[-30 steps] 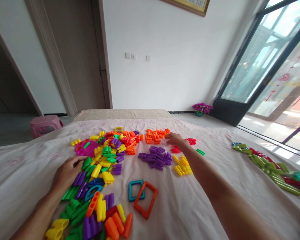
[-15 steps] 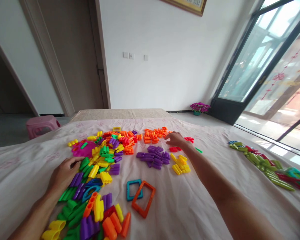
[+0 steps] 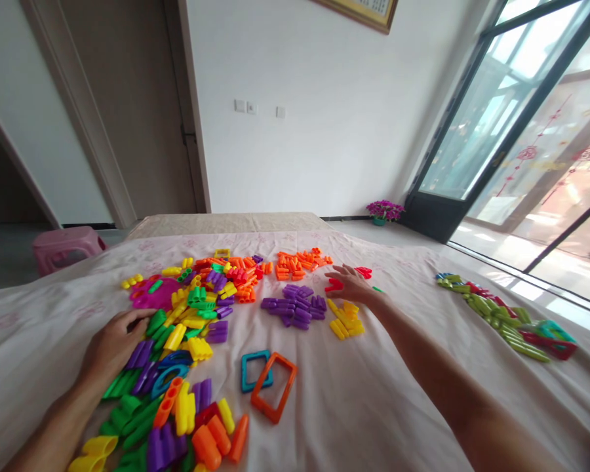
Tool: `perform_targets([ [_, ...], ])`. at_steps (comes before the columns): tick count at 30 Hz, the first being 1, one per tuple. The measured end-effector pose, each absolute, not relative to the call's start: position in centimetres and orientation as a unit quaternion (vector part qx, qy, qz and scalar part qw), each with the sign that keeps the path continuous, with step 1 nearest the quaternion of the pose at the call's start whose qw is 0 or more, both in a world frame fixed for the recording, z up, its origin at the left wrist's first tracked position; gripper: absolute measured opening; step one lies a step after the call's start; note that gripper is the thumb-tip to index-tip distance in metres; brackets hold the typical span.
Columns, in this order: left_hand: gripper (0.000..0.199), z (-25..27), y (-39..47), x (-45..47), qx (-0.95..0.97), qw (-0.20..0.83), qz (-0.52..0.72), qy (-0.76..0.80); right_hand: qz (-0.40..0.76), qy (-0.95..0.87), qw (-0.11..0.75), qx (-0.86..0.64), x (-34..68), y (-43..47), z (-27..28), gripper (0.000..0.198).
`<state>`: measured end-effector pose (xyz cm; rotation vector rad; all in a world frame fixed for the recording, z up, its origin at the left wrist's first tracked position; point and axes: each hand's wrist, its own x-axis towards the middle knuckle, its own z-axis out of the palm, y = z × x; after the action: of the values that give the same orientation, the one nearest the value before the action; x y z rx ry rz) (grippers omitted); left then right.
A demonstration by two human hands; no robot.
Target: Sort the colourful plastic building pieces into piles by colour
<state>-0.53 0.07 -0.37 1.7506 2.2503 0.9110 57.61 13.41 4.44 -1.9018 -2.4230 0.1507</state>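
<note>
Your right hand (image 3: pixel 353 283) has shifted down over the red pieces (image 3: pixel 334 285), right of centre, its fingers spread and pointing left. They lie under your fingertips, partly hidden, long axes seemingly sideways. Your left hand (image 3: pixel 114 335), lower left, is farther, beside green pieces (image 3: pixel 156 321); whether it pinches one, I cannot tell.

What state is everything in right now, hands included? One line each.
Left hand: fingers bent, at the mixed pile's edge; grip unclear
Right hand: fingers spread, by the red pieces
Red pieces: partly hidden by right hand
Mixed pile: colours jumbled
Purple pieces: grouped
Yellow pieces: grouped
Orange frame: overlapping blue frame
Pink stool: upright
Brown door: looks shut
</note>
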Motion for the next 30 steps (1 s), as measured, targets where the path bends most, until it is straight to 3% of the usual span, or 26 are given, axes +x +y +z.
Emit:
perform_targets([
  [3,0.041,-0.3,0.0,-0.5,0.579,0.074,0.299,0.755,0.034,-0.781,0.034,-0.623,57.2,13.6,3.4,0.047],
  [5,0.040,-0.3,0.1,-0.6,0.581,0.069,0.297,0.755,0.017,-0.767,0.054,-0.640,57.1,14.2,2.9,0.042],
  [15,0.040,-0.5,0.3,-0.7,0.585,0.050,0.299,0.752,-0.022,-0.701,0.097,-0.707,57.4,17.2,2.5,0.047],
  [21,0.042,-0.4,0.1,-0.7,0.585,0.057,0.293,0.754,-0.032,-0.637,0.182,-0.748,59.4,14.8,3.9,0.045],
  [30,0.042,-0.7,0.1,-0.9,0.586,0.072,0.297,0.750,-0.066,-0.641,0.105,-0.758,62.9,9.0,2.0,0.032],
])
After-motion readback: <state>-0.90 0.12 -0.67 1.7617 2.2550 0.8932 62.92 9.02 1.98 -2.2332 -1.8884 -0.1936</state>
